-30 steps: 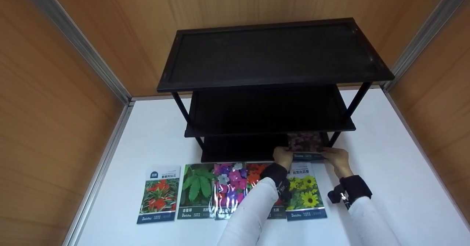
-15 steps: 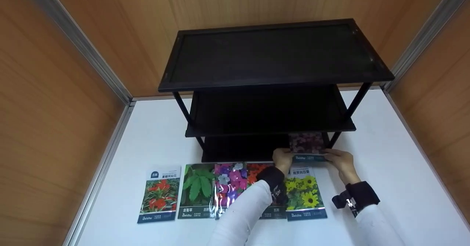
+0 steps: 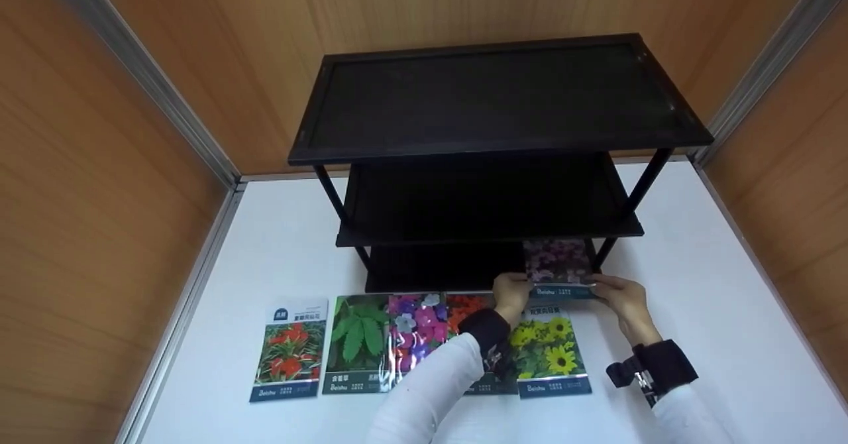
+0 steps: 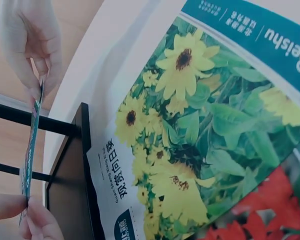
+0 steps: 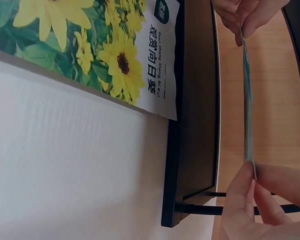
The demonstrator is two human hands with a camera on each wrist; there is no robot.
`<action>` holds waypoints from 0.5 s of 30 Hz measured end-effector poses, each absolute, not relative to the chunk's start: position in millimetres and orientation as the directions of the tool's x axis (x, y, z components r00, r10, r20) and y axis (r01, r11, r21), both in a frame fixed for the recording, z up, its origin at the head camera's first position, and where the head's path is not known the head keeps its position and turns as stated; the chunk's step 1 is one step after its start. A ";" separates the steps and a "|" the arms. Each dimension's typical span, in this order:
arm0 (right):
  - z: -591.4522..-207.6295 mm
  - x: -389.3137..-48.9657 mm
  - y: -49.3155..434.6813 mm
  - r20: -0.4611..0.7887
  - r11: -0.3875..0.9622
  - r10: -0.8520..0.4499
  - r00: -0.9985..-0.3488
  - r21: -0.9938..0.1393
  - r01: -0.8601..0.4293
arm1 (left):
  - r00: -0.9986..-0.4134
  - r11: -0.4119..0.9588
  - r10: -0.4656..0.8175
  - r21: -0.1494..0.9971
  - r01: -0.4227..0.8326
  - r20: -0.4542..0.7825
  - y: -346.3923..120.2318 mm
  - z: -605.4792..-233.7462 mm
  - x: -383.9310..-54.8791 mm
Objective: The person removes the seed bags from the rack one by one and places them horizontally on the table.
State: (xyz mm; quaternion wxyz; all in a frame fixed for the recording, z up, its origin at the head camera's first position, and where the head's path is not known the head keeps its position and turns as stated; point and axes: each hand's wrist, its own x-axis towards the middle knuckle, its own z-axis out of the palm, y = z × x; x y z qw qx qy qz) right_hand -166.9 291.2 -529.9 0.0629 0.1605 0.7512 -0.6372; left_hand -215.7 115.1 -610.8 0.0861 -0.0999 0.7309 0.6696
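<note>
A seed packet with pink flowers and a teal lower band is held level at the front right of the black rack, above its bottom shelf. The left hand pinches its left corner between thumb and fingers. At the opposite corner, the right hand pinches it the same way. Seen edge-on in the right wrist view, the packet stretches flat between both hands. Its far end is hidden under the middle shelf. Just below lies a yellow sunflower packet on the white table.
Left of the sunflower packet lie a red-flower packet, a purple and pink flower packet, a green-leaf packet and another red-flower packet. Rack posts stand near the right hand. Wooden walls enclose the table.
Both hands have drawn the pink-flower packet slightly toward the person and to the right, so more of it shows. The right forearm has swung outward a little. The packets on the table stay put.
</note>
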 end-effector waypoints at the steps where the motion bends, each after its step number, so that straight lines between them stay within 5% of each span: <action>1: -530.0 -165.5 291.6 -0.302 0.130 0.161 -0.940 -0.937 0.323 | -0.961 0.082 -0.033 0.958 -0.276 -0.274 110.7 -586.2 -204.9; 3: -529.8 -162.6 292.1 -0.308 0.134 0.159 -0.938 -0.935 0.330 | -0.950 0.091 -0.048 0.946 -0.312 -0.309 105.8 -548.8 -188.7; 7: -529.0 -156.9 292.1 -0.325 0.143 0.164 -0.931 -0.926 0.348 | -0.936 0.086 -0.062 0.933 -0.351 -0.346 104.5 -536.5 -180.9; 15: -528.8 -145.0 294.3 -0.344 0.130 0.175 -0.923 -0.921 0.368 | -0.974 0.008 -0.038 0.974 -0.225 -0.225 117.3 -622.1 -195.9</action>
